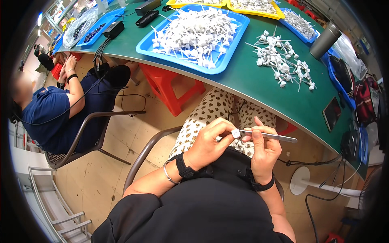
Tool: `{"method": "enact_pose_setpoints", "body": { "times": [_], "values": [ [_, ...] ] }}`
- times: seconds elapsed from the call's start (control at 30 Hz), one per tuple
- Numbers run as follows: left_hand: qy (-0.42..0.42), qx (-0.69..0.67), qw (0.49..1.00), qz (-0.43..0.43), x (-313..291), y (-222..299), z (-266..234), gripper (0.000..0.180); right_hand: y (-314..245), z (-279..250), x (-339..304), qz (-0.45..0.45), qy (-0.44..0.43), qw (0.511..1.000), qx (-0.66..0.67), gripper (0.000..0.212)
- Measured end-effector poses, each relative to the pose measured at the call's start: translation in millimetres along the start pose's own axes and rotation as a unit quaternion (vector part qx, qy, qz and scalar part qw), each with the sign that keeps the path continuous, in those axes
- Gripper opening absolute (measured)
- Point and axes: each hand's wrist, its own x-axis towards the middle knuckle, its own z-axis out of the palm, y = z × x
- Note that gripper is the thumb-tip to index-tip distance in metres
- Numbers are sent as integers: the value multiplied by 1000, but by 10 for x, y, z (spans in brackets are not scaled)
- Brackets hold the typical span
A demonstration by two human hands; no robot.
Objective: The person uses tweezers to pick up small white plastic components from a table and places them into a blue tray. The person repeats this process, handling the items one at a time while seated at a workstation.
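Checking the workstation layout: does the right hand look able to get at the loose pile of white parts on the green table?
Probably yes: the right hand holds tweezers over the lap, and nothing blocks the pile of white parts beyond it.

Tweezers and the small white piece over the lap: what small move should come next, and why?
Probably ease the tweezers tip into the small white piece. The left hand pinches the piece at its fingertips, the right hand holds the tweezers level, and the tip sits right at the piece, so only a short push seems left.
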Motion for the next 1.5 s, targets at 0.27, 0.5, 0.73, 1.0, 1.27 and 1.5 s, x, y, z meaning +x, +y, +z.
{"method": "enact_pose_setpoints", "body": {
  "times": [0.27, 0.5, 0.73, 1.0, 1.27, 1.5],
  "values": [
    [1, -1, 1000, -5, -1, -5, 0, 9, -17, 4, 6, 4, 2, 1000, 0, 11],
    [-2, -5, 1000, -7, -2, -6, 0, 8, -13, 6, 2, 7, 4, 1000, 2, 10],
    [-4, -7, 1000, -14, -9, -23, 4, 8, -8, 9, -2, 7, 7, 1000, 5, 9],
    [-3, -20, 999, -29, -16, -26, 15, 8, -11, 10, 3, 10, 5, 1000, -6, 8],
    [-1, -9, 1000, -24, -13, -19, 11, 8, -10, -12, -5, -6, -15, 999, -33, 8],
    [-1, -8, 1000, -25, -15, -22, 9, 9, 18, -17, -6, -39, -11, 998, -46, 5]
  ]
}}
